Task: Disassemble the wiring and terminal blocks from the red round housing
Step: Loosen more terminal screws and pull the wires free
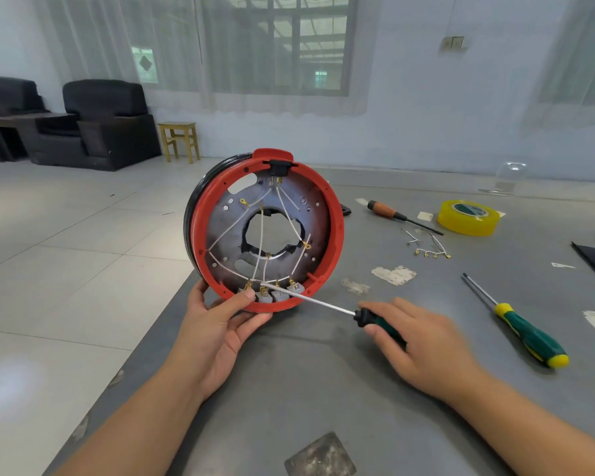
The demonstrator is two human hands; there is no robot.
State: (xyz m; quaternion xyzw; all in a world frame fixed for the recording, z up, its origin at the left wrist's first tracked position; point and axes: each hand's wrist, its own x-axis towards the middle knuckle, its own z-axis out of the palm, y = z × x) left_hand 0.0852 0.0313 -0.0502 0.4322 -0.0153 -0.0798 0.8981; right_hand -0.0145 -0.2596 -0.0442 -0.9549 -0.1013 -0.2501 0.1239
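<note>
The left hand (220,324) grips the lower rim of the red round housing (335,228), holding it on edge at the near left edge of the grey table (323,372), thumb over the rim beside the leftmost terminal block. Four grey terminal blocks (272,294) sit in a row along the bottom inside wall, with white wires (261,235) fanning up across the metal plate. The right hand (423,341) grips the green-handled screwdriver (323,304), tip among the blocks. Advice: seat the tip squarely in the screw, keep the shaft in line with it, and brace the housing firmly against the turning force. Three screwdrivers are visible: one held, one green-and-yellow screwdriver (526,333), one wooden-handled screwdriver (397,215). One tape roll (468,219). One bundle of detached wires (426,245).
</note>
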